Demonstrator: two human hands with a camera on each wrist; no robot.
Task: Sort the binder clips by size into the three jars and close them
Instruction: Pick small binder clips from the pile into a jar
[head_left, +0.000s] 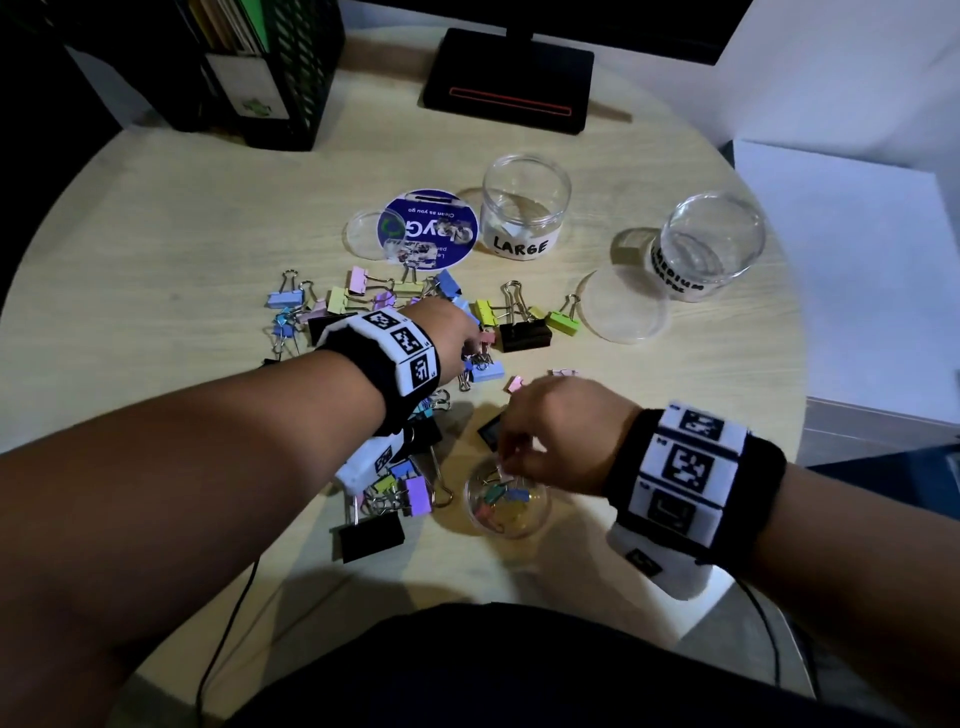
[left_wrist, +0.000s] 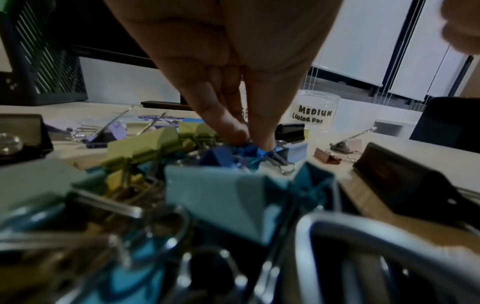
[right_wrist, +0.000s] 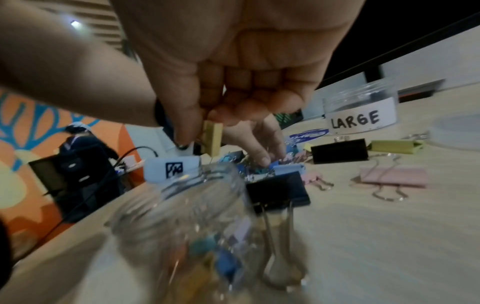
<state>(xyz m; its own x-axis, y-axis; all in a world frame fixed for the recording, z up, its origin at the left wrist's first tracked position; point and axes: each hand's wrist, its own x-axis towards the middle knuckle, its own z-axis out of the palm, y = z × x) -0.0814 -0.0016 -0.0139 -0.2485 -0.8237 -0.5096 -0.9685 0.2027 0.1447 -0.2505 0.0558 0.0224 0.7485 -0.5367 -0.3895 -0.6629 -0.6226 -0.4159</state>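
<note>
Binder clips of mixed sizes and colours lie in a pile (head_left: 405, 301) mid-table. My left hand (head_left: 470, 345) reaches into it, and its thumb and fingers pinch a small blue clip (left_wrist: 253, 149). My right hand (head_left: 511, 457) hovers over the mouth of a small clear jar (head_left: 506, 501) that holds several small clips. It pinches a small yellow clip (right_wrist: 213, 137) just above that jar (right_wrist: 182, 222). The jar marked LARGE (head_left: 524, 208) and the jar marked MEDIUM (head_left: 711, 244) stand open and empty farther back.
Clear lids lie beside the jars (head_left: 623, 312) (head_left: 366, 234), with a round blue disc (head_left: 426, 228) next to the left one. Large black clips (head_left: 522, 335) (head_left: 371, 538) flank my hands. A monitor base (head_left: 509, 78) and a mesh file holder (head_left: 260, 67) stand at the back.
</note>
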